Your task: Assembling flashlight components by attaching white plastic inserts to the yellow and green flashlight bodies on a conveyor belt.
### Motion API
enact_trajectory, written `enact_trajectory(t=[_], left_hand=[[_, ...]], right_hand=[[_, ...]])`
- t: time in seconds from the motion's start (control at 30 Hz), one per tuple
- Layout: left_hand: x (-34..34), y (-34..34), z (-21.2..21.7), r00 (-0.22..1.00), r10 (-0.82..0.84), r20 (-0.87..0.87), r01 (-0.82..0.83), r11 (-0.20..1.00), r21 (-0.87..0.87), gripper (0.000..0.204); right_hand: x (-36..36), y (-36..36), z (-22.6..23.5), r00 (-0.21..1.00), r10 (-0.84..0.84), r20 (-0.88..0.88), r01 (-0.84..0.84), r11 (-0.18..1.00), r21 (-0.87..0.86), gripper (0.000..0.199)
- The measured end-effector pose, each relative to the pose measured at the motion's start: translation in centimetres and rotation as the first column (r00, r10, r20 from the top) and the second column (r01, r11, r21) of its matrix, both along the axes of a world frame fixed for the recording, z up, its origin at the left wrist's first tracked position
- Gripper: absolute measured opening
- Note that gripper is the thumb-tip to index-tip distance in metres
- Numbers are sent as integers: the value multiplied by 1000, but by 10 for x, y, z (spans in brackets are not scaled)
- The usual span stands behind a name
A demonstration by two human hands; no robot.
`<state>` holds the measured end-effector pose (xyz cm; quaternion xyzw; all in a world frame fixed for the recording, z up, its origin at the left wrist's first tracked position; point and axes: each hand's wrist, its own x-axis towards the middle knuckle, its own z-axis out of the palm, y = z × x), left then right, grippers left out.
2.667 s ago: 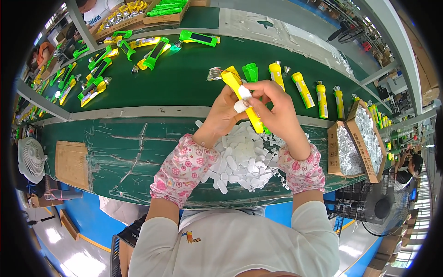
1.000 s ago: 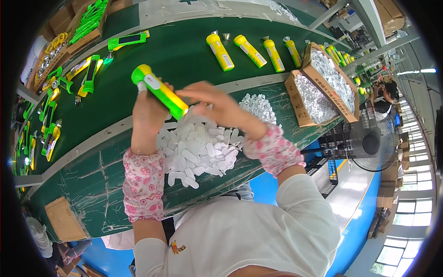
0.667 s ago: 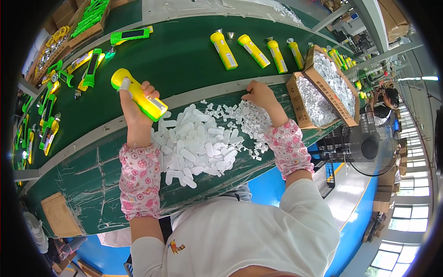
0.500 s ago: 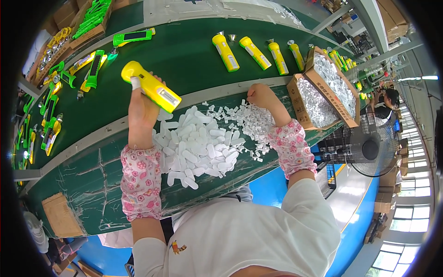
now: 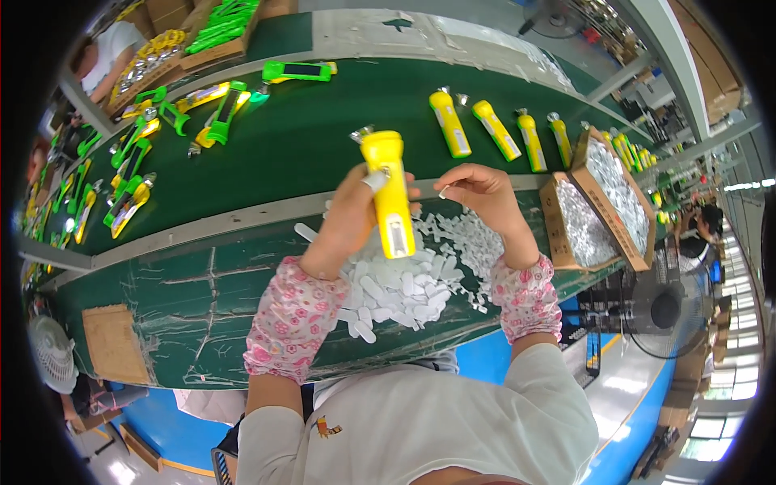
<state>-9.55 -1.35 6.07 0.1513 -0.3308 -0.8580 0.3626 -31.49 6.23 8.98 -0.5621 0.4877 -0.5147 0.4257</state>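
My left hand (image 5: 346, 214) is wrapped around a yellow flashlight (image 5: 391, 198), held upright above the bench with its wide head away from me. Something white, perhaps a tape wrap or a small piece, shows at that thumb. Close by on the right, my right hand (image 5: 485, 196) pinches a small white piece (image 5: 443, 193) between thumb and fingertips. Below the flashlight lies a heap of white oval plastic pieces (image 5: 400, 295), partly hidden by the left hand. A pile of smaller white pieces (image 5: 477, 246) spreads beneath the right hand.
Beyond a grey rail (image 5: 242, 220), several yellow flashlights (image 5: 449, 125) lie on a green belt (image 5: 323, 113). Green-and-yellow lamps (image 5: 226, 113) lie at the left. Cardboard boxes (image 5: 618, 214) of small parts stand right, near a black fan (image 5: 659, 311). Other people are in the background.
The flashlight in my left hand has swung right and turned more upright. My right hand has lifted off the small-piece pile, now with a small white piece in its pinch. The whole view has shifted.
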Motion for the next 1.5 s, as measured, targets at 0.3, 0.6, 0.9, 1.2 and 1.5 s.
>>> enact_trajectory(t=[0.3,0.6,0.9,1.2,1.5], left_hand=[[5,16,1,987,135,82,-108,957,-270,44],[1,5,-11,942,314,119,-169,748,-642,50],[24,-43,-23,925,313,218,-182,865,-468,38],[14,-157,-67,813,397,425,-266,904,-334,30],[-7,-172,-90,826,309,471,-189,940,-285,31]], right_hand=[[66,-25,25,993,19,117,1,987,-164,17],[61,-41,17,877,-203,-435,-56,856,-513,19],[66,-123,-21,978,36,-207,-56,994,-93,35],[76,-397,-76,271,-270,-924,110,962,-249,80],[38,-388,-88,507,-164,-846,-86,967,-239,53]])
